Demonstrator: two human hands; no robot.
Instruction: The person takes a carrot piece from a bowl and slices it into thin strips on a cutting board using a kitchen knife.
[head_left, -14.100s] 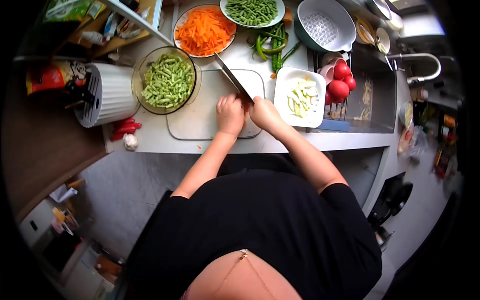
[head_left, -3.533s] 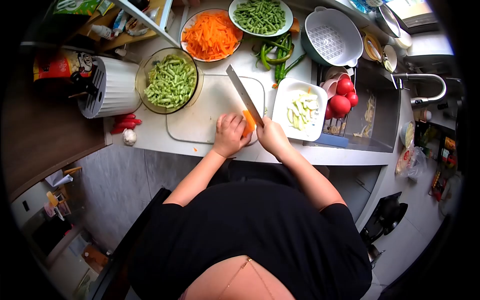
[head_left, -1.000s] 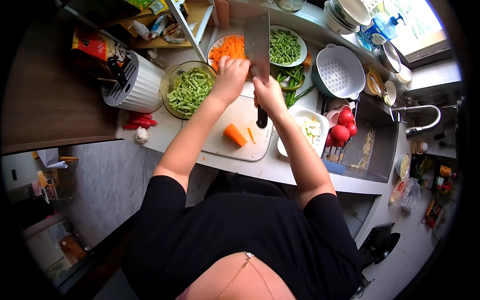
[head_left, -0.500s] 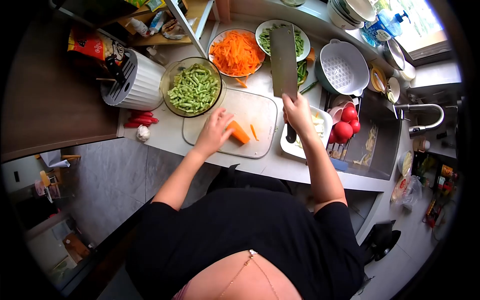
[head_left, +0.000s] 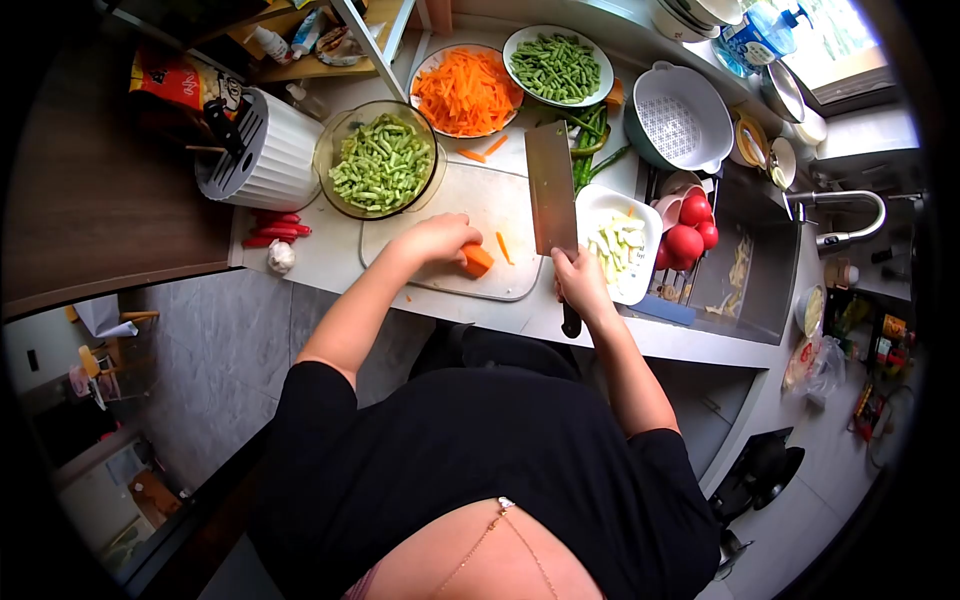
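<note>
My left hand (head_left: 438, 240) has its fingers curled over a thick piece of carrot (head_left: 478, 262) on the white cutting board (head_left: 500, 200); its fingertips are partly hidden. A thin carrot strip (head_left: 504, 248) lies on the board just right of that piece. In my right hand (head_left: 584, 284) is the dark handle of a cleaver (head_left: 552, 190). Its broad blade points away from me, over the board's right edge. Behind the board are a glass bowl (head_left: 328, 185) of chopped green pieces and a plate of shredded carrot (head_left: 466, 92).
At the back sits a plate of cut green beans (head_left: 556, 68), with green peppers (head_left: 592, 140) nearby. A white dish (head_left: 630, 290) of pale cut pieces and red tomatoes (head_left: 686, 242) are beside the sink (head_left: 765, 270). Garlic (head_left: 282, 256) and a knife block (head_left: 270, 150) stand left.
My right hand has lowered the cleaver toward me and slightly left, uncovering the plate of beans. My left hand has moved from open beside the carrot to closed over it.
</note>
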